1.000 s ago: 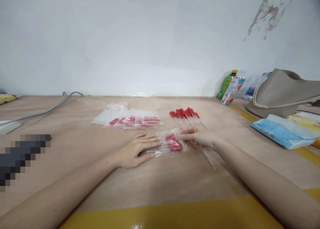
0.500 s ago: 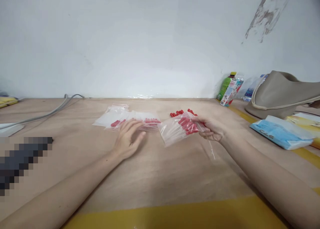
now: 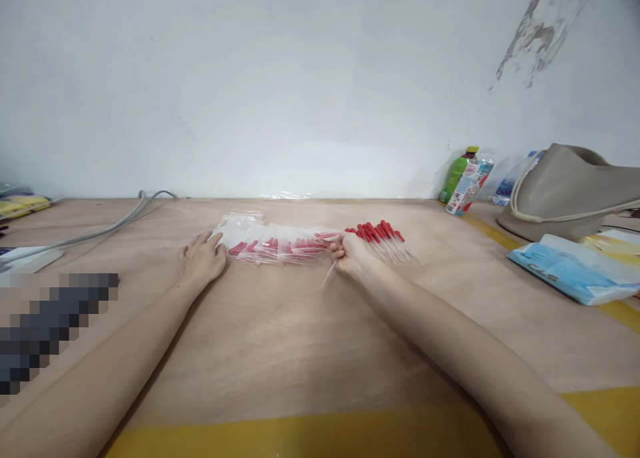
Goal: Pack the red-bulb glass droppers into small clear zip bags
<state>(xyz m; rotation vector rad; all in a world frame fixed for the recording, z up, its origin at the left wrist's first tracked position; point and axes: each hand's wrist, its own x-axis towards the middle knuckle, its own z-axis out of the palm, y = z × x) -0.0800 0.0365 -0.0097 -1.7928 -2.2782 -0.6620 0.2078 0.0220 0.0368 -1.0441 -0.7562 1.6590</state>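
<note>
My right hand [image 3: 350, 253] is closed on the right end of a clear plastic bag [image 3: 326, 236] with red pieces inside. A thin pale stick [image 3: 329, 274] juts down from the same fingers. Under and left of it, a row of overlapping clear bags [image 3: 275, 248] with red pieces lies on the table. My left hand [image 3: 203, 258] rests at the left end of that row, fingers apart, with nothing visibly gripped. Beside my right hand lies a bunch of thin, clear-stemmed sticks with red ends [image 3: 384, 238].
At the back right stand a green bottle [image 3: 454, 177] and a printed carton [image 3: 469, 188]. A grey-beige bag [image 3: 565, 191] and a blue packet [image 3: 570, 268] lie on the right. A grey cable [image 3: 120, 215] crosses the left of the table [image 3: 280, 351].
My right hand has moved left with the bag to the row's right end, uncovering the red-ended sticks. My left hand has shifted left to the row's other end.
</note>
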